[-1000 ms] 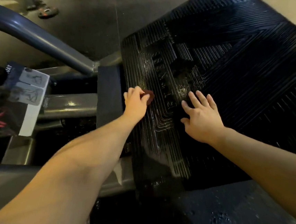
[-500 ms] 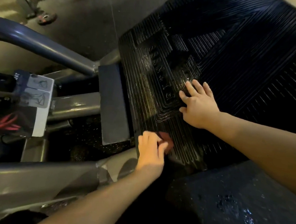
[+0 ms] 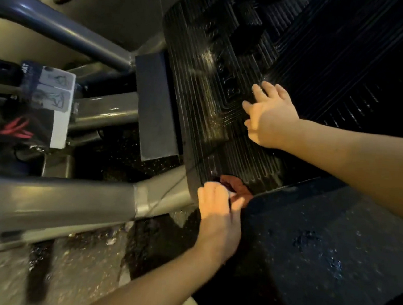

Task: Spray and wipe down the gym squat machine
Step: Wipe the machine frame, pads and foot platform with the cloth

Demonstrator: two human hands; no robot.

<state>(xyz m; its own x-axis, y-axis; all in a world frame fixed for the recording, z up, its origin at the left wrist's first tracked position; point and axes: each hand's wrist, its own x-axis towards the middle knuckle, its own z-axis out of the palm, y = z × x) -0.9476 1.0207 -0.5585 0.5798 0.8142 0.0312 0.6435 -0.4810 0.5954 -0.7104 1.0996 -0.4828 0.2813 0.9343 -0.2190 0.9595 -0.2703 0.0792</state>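
change: left hand drags the red cloth down the footplate, from mid-plate to its 6 o'clock edge; right hand hasn't budged.
left hand: fingers curled, pinching the cloth at the plate's lower lip.
right hand: spread flat on the ribs, 1 o'clock of the left (bracing, I'd guess).
meaning: left strip has had one full stroke; the wide span toward 2 o'clock probably needs wiping next.
surface: ribbed black rubber, wet streaks at 11 o'clock of the right hand.
room: grey frame tube at 9 o'clock, instruction placard above it, wet floor at 7 o'clock.
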